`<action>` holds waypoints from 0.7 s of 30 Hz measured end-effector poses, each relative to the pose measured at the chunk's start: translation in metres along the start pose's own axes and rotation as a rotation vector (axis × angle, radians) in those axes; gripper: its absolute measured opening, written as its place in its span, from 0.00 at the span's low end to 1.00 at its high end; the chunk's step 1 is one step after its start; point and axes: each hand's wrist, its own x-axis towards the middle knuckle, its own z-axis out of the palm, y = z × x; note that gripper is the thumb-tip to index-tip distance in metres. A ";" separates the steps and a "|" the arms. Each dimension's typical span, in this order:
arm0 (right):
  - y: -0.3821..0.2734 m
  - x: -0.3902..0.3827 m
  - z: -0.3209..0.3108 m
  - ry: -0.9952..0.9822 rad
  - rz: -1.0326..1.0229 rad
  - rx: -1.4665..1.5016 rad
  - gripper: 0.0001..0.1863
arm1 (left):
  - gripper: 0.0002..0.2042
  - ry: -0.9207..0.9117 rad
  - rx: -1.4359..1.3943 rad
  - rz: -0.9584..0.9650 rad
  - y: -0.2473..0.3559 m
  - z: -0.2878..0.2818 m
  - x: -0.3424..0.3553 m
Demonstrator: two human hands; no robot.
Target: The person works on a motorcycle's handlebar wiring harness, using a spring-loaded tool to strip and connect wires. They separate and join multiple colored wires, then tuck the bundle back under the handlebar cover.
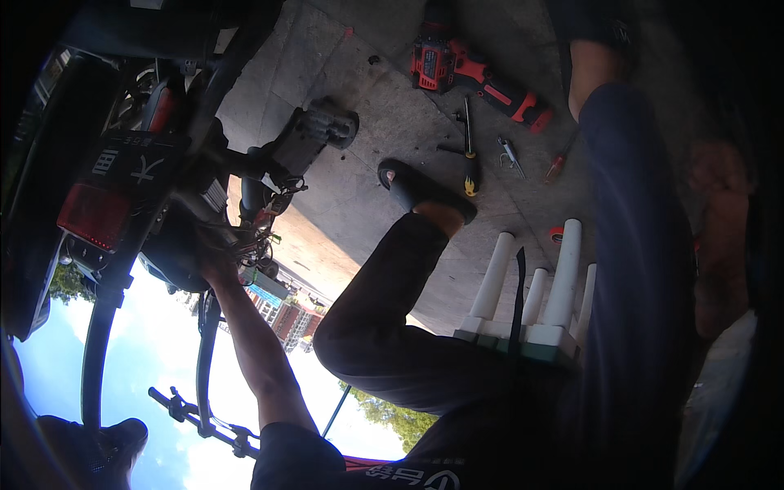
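Using the red tail light (94,216) as reference: wiring (266,249) lies beyond our left hand (216,255), the nearer one; axis unclear. Right hand (719,167) well apart, dim. Can't tell either grip.

a white-legged stool (561,282) stands on grey paved ground (327,69), reddish buildings (291,320), trees (396,420) and bright sky (171,343) beyond.

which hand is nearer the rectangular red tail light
Left: the left hand is among dark vehicle parts, to the picture's right of the rectangular red tail light. The right hand cannot be made out clearly but is not beside it.
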 end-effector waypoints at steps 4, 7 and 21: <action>0.001 0.015 0.013 -0.041 -0.015 -0.042 0.28 | 0.29 -0.097 0.034 -0.064 -0.014 0.012 -0.013; 0.000 0.020 0.013 -0.051 -0.013 -0.062 0.28 | 0.31 -0.175 0.242 -0.096 -0.010 0.008 -0.013; -0.014 0.023 0.032 -0.088 -0.132 -0.160 0.28 | 0.26 -0.008 -0.075 -0.207 0.014 0.007 -0.009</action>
